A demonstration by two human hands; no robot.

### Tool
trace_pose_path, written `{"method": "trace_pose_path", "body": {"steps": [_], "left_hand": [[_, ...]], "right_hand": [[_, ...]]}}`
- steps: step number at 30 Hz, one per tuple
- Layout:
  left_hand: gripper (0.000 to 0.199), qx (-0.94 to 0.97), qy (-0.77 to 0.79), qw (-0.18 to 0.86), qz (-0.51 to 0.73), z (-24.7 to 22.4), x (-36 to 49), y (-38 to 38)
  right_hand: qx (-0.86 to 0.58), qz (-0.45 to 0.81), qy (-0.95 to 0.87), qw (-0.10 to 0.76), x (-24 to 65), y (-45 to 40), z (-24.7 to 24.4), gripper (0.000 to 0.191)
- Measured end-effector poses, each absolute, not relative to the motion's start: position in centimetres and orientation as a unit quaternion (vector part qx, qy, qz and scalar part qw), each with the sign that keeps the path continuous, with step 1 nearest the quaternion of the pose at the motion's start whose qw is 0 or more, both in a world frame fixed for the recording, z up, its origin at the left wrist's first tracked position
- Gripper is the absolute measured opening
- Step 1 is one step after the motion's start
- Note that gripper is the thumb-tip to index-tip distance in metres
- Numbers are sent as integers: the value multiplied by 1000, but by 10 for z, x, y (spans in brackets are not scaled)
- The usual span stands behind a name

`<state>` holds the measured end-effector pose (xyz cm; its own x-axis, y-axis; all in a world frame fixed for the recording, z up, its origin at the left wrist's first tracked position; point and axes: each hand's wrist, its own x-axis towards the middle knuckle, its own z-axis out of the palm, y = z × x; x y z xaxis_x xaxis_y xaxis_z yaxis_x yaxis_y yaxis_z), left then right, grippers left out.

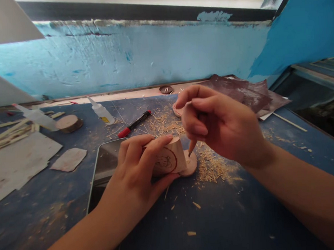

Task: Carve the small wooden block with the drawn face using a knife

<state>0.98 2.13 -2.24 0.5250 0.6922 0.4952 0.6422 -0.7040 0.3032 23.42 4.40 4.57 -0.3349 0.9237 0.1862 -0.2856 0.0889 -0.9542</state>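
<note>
My left hand (135,162) is closed around a pale wooden block (177,149). On the block's near face are a dark line drawing and a curved red-brown outline. A flat rounded wooden piece (190,165) lies on the table beside the block and partly behind it. My right hand (212,118) is closed on a pencil (193,143), its dark tip pointing down at the rounded piece. Whether the tip touches the wood I cannot tell. Most of the pencil is hidden by the fingers. Another pinkish wooden piece (177,110) shows partly behind my right hand.
Wood shavings (211,165) are scattered over the blue table. A tablet-like device (98,182) lies by my left hand. Behind are a red-capped marker (134,124), a glue bottle (101,112), a wood slice (69,123) and a small dish (166,89). Sandpaper sheets (247,92) lie back right.
</note>
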Motion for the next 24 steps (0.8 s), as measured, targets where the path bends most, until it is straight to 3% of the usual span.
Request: {"method": "trace_pose_path", "body": {"steps": [4,8,13,24], "left_hand": [[72,874,371,37,312,-25,8,22],[74,870,372,25,323,-25,10,22],[69,857,392,8,333,-26,13,16],[58,852,410,-43,321,-24,17,12]], "right_hand": [[-225,659,-557,453,235,51,27,34],[-242,652,-495,520,232,50,32,25],[-275,589,-454,610,222,32,67,27],[-268,540,-466,648,209,26,64,29]]}}
